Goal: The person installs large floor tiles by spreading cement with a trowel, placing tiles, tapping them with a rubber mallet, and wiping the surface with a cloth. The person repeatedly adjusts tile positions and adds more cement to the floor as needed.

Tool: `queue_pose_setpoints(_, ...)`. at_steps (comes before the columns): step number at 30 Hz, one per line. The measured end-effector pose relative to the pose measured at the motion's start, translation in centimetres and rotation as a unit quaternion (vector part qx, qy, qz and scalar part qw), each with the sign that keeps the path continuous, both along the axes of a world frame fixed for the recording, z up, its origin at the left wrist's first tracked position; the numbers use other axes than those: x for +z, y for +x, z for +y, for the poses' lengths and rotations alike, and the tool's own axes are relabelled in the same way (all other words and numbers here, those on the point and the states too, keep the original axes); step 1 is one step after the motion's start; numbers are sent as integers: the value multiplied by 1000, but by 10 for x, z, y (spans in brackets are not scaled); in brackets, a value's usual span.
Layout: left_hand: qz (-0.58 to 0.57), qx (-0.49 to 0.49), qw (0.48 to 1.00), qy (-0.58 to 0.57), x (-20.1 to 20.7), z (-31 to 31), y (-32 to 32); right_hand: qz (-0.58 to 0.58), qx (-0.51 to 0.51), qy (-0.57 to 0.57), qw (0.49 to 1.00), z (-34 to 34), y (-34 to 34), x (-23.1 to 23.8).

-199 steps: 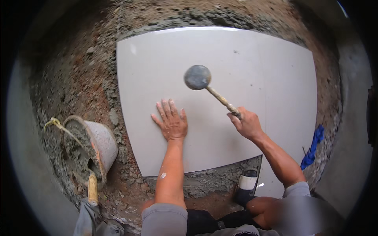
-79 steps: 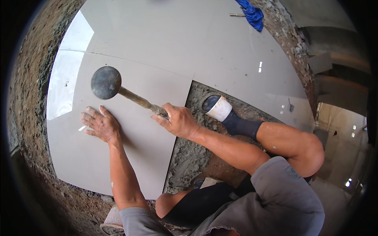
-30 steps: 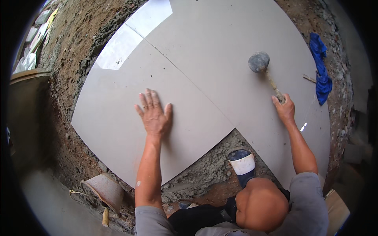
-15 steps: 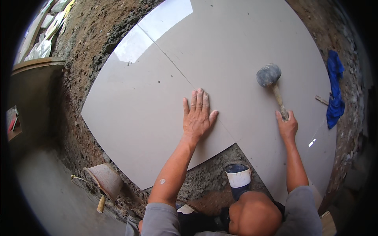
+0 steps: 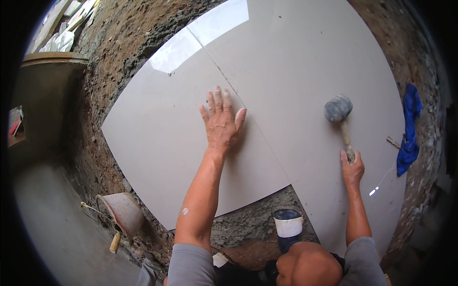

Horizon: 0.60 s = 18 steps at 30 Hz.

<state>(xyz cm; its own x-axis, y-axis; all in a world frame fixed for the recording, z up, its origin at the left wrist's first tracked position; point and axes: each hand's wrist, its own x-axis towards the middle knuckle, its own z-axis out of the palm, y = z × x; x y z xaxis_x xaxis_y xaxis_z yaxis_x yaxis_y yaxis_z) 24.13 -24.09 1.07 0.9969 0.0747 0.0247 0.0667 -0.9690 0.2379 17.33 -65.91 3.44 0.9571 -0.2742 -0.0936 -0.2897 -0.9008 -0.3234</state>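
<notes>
Large glossy beige tiles cover the ground, with a thin joint line between the left tile [image 5: 152,138] and the tiles [image 5: 296,71] on the right. My left hand [image 5: 222,121] is over the left tile beside that joint, fingers spread and palm down; whether it presses on the surface I cannot tell. In my right hand [image 5: 353,169] is the wooden handle of a rubber mallet [image 5: 338,108]. The mallet's dark grey head is over the right-hand tile, pointing away from me.
Rough wet mortar [image 5: 243,229] shows at the near notch between tiles, beside my white-banded dark boot [image 5: 288,226]. A dirty bucket [image 5: 125,214] and a wooden handle [image 5: 114,243] are at the lower left. A blue cloth [image 5: 409,131] lies along the right edge, near a small stick [image 5: 393,142].
My left hand has moved left, off the joint and onto the left tile, with fingers spread wider. The mallet stays in my right hand, slightly lower in the view, as the view has shifted.
</notes>
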Motion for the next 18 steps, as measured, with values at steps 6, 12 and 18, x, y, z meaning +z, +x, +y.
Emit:
queue_pose_setpoints(6,75,234,969,26,14,120,-46,-44,46,14,998,14,9,14)
queue_pose_setpoints(12,136,190,969,85,0,126,-64,24,243,231,942,134,61,73)
queue_pose_setpoints(18,143,172,971,80,12,122,-63,-143,486,227,832,310,117,83)
